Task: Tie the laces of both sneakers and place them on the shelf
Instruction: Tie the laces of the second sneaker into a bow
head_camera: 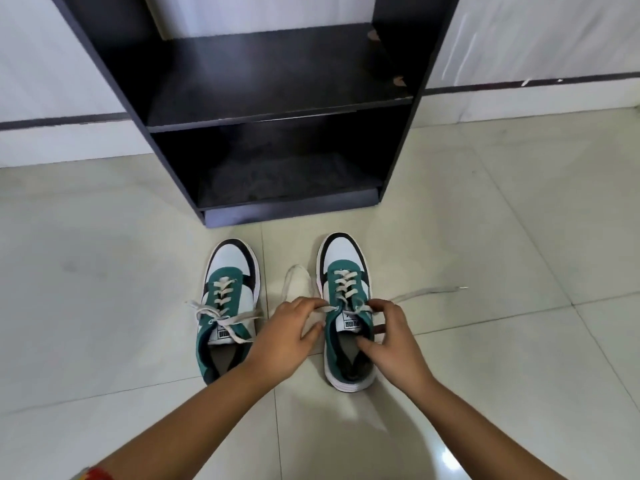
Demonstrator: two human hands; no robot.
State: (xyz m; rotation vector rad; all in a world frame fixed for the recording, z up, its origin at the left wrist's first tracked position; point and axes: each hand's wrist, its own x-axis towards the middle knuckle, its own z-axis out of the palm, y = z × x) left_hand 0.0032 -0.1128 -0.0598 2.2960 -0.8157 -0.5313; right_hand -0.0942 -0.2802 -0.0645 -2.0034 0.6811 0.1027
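1. Fingertips of the left hand (pixel 289 332) are pinching the left lace (pixel 294 282) of the right sneaker (pixel 347 306) just beside its top eyelet, and the right hand (pixel 389 336) is pinching the right lace (pixel 429 292) on the other side, thumb resting at the shoe's opening.
2. Both sneakers are standing side by side on the tiled floor (pixel 104 289), toes pointing at the dark shelf (pixel 277 109), whose front edge is lying just beyond them.
3. Judging by the knot-like crossing over its tongue, the left sneaker (pixel 228 306) is looking already tied, though a bow is hard to confirm.
4. Lace ends of the right shoe are trailing loose on the floor, so tying this second shoe is only beginning.
5. Next, the ends are needing to be drawn taut, crossed and knotted before either shoe is going onto a shelf board.
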